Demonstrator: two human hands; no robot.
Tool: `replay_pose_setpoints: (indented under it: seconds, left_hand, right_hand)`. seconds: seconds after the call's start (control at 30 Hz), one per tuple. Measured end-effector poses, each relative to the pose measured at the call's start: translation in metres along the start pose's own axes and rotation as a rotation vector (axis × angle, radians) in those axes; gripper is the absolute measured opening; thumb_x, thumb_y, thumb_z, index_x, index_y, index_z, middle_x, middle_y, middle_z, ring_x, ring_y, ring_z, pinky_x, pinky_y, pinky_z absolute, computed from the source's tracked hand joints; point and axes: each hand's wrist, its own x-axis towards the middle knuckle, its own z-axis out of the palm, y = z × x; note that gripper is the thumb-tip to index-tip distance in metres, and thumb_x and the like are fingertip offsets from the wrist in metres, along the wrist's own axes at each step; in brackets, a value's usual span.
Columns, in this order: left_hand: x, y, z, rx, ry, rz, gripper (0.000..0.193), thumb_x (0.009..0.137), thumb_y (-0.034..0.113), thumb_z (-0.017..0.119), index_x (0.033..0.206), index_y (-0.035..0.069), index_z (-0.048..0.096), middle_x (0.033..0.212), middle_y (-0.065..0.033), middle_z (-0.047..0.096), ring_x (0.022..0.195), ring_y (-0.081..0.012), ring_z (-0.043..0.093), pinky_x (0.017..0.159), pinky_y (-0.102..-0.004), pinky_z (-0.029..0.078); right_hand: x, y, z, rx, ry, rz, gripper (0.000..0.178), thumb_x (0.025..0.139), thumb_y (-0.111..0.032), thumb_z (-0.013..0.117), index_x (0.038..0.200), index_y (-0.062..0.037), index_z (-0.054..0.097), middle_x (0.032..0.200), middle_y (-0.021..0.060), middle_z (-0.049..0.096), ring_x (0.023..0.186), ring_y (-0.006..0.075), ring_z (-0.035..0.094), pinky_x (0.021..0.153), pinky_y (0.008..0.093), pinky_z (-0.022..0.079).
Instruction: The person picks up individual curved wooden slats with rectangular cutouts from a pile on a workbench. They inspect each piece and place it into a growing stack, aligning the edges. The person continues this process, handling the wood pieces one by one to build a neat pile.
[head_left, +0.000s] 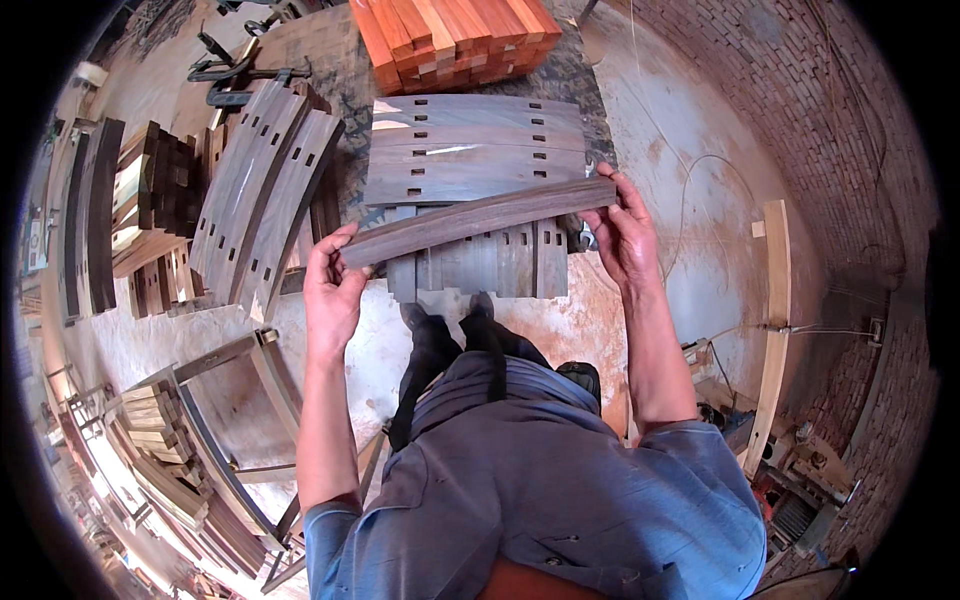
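Note:
A long, slightly curved dark wooden slat (pixel 470 220) is held up in front of me, its right end higher in the picture than its left. My left hand (pixel 335 285) grips its left end, thumb below and fingers around the edge. At the other end my right hand (pixel 625 225) pinches the wood between thumb and fingers. Beyond and beneath the slat, curved grey-brown boards with small rectangular mortises (pixel 470 150) lie side by side on the dark workbench (pixel 345 60). Nearer me, shorter mortised pieces (pixel 490 265) are lined up, partly hidden by the slat.
Orange-red wooden blocks (pixel 455 45) are stacked at the bench's far end. To the left stand more mortised boards (pixel 260 190), clamps (pixel 235 80) and a pile of wood pieces (pixel 150 200). A metal wrench (pixel 588 235) is near my right hand. A pale plank (pixel 772 340) leans by the brick wall (pixel 800 110).

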Motion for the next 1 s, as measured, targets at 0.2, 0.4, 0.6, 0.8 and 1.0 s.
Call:
replay_pose_setpoints:
  seconds: [0.2, 0.4, 0.6, 0.8, 1.0]
  left_hand:
    - [-0.022, 0.015, -0.013, 0.458, 0.130, 0.363, 0.039, 0.079, -0.009, 0.062, 0.115, 0.003, 0.051, 0.133, -0.0194, 0.057, 0.122, -0.0315, 0.057, 0.097, -0.0376, 0.049]
    - [-0.038, 0.014, -0.027, 0.650, 0.237, 0.457, 0.037, 0.080, -0.009, 0.065, 0.112, 0.003, 0.052, 0.128, -0.0220, 0.060, 0.120, -0.0356, 0.059, 0.100, -0.0409, 0.047]
    - [-0.058, 0.003, -0.050, 0.631, 0.356, 0.458, 0.036, 0.079, -0.009, 0.066, 0.111, 0.003, 0.055, 0.125, -0.0201, 0.059, 0.115, -0.0362, 0.058, 0.099, -0.0409, 0.046]
    - [-0.077, 0.005, -0.077, 0.161, 0.363, -0.011, 0.040, 0.090, 0.001, 0.062, 0.129, -0.001, 0.053, 0.104, -0.0096, 0.061, 0.091, -0.0170, 0.062, 0.081, -0.0304, 0.051]
    - [-0.085, 0.018, -0.101, -0.120, 0.420, -0.237, 0.040, 0.099, 0.028, 0.056, 0.126, -0.003, 0.056, 0.071, -0.0041, 0.059, 0.058, -0.0103, 0.054, 0.056, -0.0228, 0.044]
  right_hand:
    - [0.017, 0.010, 0.010, 0.231, -0.175, -0.012, 0.045, 0.094, 0.010, 0.038, 0.128, -0.0094, 0.059, 0.151, 0.0113, 0.040, 0.128, 0.0301, 0.050, 0.103, 0.0504, 0.046]
    - [0.028, 0.025, 0.028, 0.212, -0.242, 0.000, 0.048, 0.092, 0.011, 0.039, 0.125, -0.0132, 0.063, 0.149, 0.0097, 0.044, 0.130, 0.0297, 0.048, 0.105, 0.0528, 0.042]
    - [0.035, 0.040, 0.055, 0.207, -0.339, 0.065, 0.046, 0.093, 0.010, 0.039, 0.125, -0.0130, 0.063, 0.149, 0.0108, 0.043, 0.129, 0.0294, 0.049, 0.105, 0.0521, 0.043]
    - [0.046, 0.056, 0.096, 0.002, -0.200, 0.177, 0.034, 0.100, -0.005, 0.046, 0.134, -0.0025, 0.051, 0.130, 0.0155, 0.055, 0.101, 0.0250, 0.063, 0.084, 0.0404, 0.056]
    - [0.062, 0.073, 0.130, -0.291, -0.196, 0.359, 0.039, 0.101, -0.024, 0.053, 0.133, -0.0012, 0.049, 0.104, 0.0114, 0.063, 0.081, 0.0203, 0.064, 0.070, 0.0368, 0.058]
